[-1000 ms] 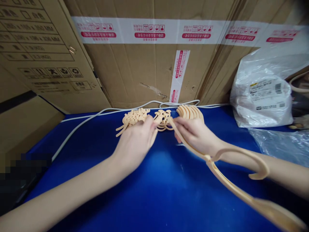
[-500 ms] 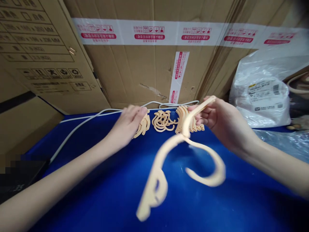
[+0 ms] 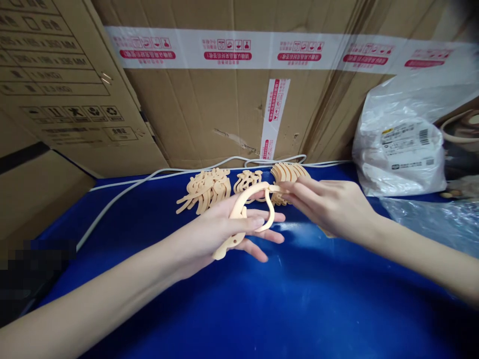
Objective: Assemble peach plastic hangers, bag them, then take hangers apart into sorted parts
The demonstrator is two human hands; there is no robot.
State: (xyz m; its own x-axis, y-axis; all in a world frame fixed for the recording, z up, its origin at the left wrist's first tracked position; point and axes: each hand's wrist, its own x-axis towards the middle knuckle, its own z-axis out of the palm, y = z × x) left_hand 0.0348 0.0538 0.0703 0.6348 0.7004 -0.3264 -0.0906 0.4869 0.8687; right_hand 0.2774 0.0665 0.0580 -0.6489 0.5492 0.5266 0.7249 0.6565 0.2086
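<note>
A beige plastic clothes hanger (image 3: 244,198) is held between my two hands above the blue surface (image 3: 277,304). Its left arm lies across the palm of my left hand (image 3: 228,222), the thumb pressing on it and the other fingers stretched out beneath. My right hand (image 3: 325,199) is closed round the right arm near the centre joint, covering most of that arm. The curved hook hangs down toward me, close to my left fingers. Behind my hands lie a pile of beige hanger arms (image 3: 209,187), a small heap of hooks (image 3: 247,180) and a neat row of hanger arms (image 3: 290,172).
Cardboard boxes (image 3: 209,109) stand along the back and left. A white cable (image 3: 112,209) runs along the rear edge and down the left side. White plastic packaging (image 3: 400,149) with a label sits at right, and clear plastic film (image 3: 422,224) lies before it.
My left hand has left the pile and come right to grip the hanger's left arm. The hanger has moved back, away from me, and my right hand has turned over it.
</note>
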